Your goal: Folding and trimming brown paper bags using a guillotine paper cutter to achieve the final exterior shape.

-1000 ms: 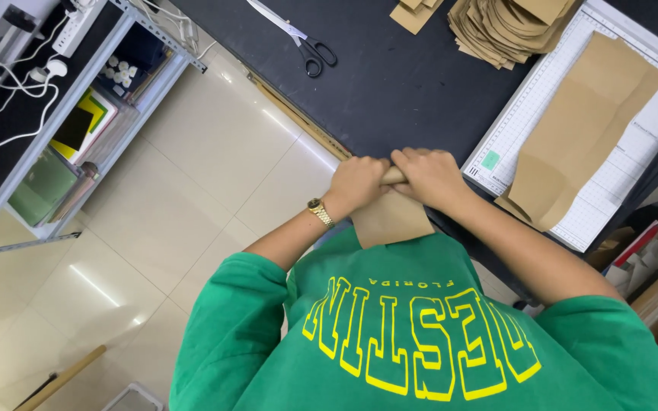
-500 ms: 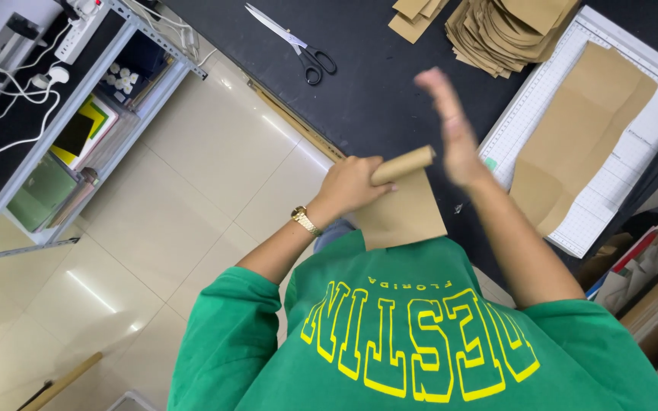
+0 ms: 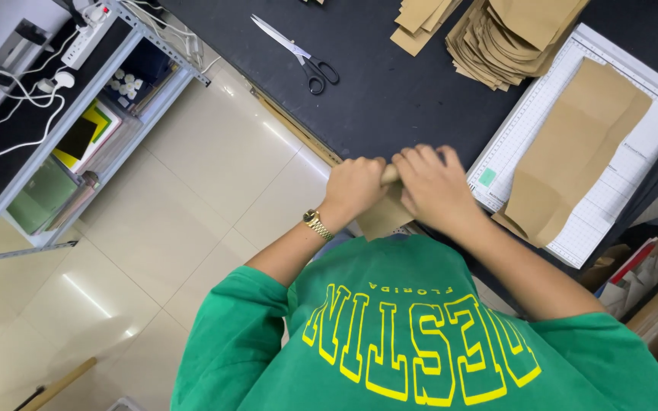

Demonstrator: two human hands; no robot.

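Small green square label (image 3: 487, 176) on white cutting mat (image 3: 542, 114), right of hands (image 3: 397, 186)

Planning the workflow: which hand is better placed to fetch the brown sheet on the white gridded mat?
Probably right. The right hand lies next to the mat, nearest the brown sheet; the left hand is farther off. Both hold the paper roll.

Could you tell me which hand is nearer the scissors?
Left. The left hand grips the brown roll below and right of the scissors; the right hand lies beside it, farther from them.
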